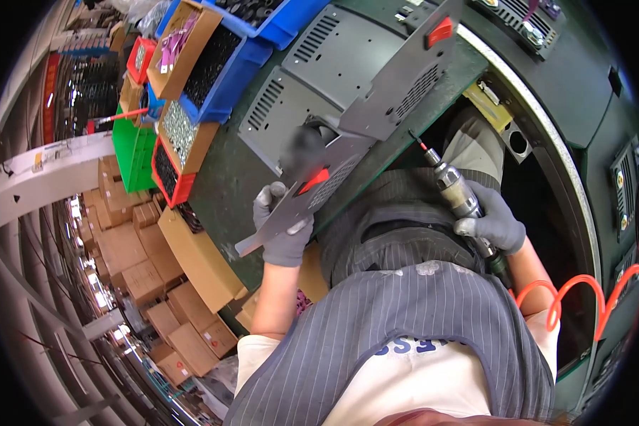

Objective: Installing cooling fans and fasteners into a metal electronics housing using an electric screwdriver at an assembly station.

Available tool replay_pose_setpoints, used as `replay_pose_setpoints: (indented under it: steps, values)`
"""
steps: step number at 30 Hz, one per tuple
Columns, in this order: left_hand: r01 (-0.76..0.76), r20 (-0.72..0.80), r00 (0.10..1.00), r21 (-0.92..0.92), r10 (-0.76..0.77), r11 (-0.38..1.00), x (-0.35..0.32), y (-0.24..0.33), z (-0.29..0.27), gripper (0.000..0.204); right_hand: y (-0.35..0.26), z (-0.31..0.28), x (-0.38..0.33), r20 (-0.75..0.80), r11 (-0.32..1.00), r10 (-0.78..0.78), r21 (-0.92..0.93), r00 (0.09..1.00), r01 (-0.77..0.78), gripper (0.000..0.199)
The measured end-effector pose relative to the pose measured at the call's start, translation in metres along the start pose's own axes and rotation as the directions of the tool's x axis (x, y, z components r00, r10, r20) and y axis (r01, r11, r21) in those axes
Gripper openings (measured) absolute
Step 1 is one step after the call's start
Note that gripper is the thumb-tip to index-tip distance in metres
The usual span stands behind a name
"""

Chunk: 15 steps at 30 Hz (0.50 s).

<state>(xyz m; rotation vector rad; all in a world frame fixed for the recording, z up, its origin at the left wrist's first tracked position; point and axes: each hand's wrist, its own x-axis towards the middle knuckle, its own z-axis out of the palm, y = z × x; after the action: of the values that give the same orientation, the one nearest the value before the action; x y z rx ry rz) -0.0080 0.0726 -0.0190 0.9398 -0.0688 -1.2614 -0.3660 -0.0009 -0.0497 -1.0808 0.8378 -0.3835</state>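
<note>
My left hand (287,241), in a grey glove, grips the near end of a bent grey sheet-metal panel (280,216), thumb on one face and fingers behind. A red rocker switch (314,182) and a slotted vent sit in that panel. Beside it is a round black part (305,148), too blurred to name. My right hand (495,219), gloved too, is wrapped round a pneumatic screwdriver (454,186) held above my lap, its bit pointing up toward the bench edge. Farther along the bench stands a similar metal panel (405,92) with another red switch (439,32).
Blue bins (238,67) of black parts, a cardboard tray of screws (180,135), a red bin (167,174) and a green bin (131,153) line the left of the green bench (216,181). An orange coiled hose (582,302) hangs at right. Cartons (131,263) are stacked left.
</note>
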Motion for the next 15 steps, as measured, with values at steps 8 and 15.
replay_pose_setpoints:
  steps: [8,15]
  values:
    - [0.094,0.311,0.948,-0.088,-0.063,0.992,0.014,-0.002,0.013,0.026,0.008,0.017,0.007,-0.063,1.0,-0.014,0.018,0.998,0.016,0.073]
    - [0.016,0.286,0.952,-0.4,0.107,0.917,0.03,0.001,-0.004,0.023,0.006,0.035,0.003,-0.091,0.992,-0.051,0.109,0.995,0.06,0.072]
